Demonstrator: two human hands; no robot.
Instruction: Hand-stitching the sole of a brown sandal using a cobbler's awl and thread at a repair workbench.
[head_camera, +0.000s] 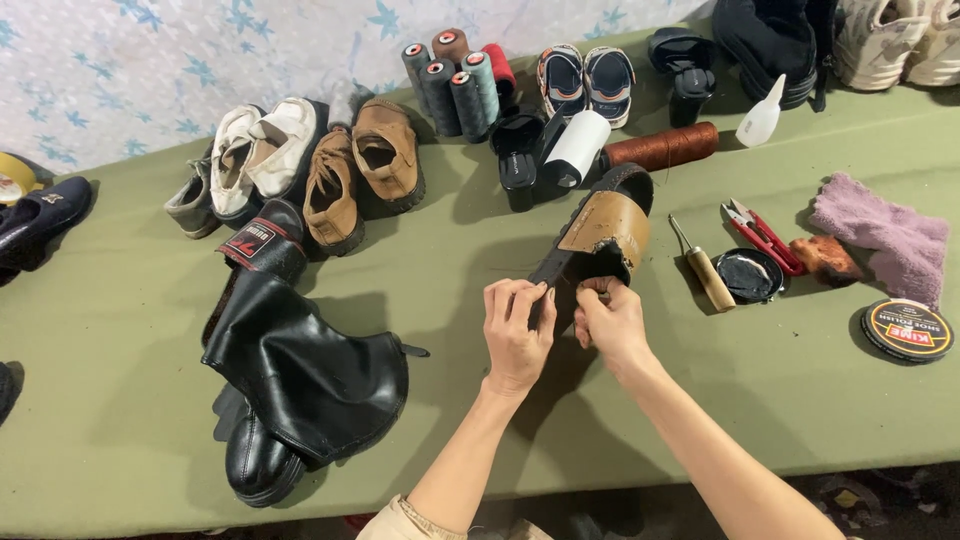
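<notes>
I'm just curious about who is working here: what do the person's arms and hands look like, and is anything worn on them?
Both arms are bare from above the elbow down. The left hand and right hand wear no gloves, and no rings, watch or bracelets show. The nails look short and unpainted. The only clothing in view is a bit of beige sleeve at the bottom edge, on the left arm.

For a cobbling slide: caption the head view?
Both hands, left and right, grip a tan-strapped sandal on a green table among shoes.
</notes>
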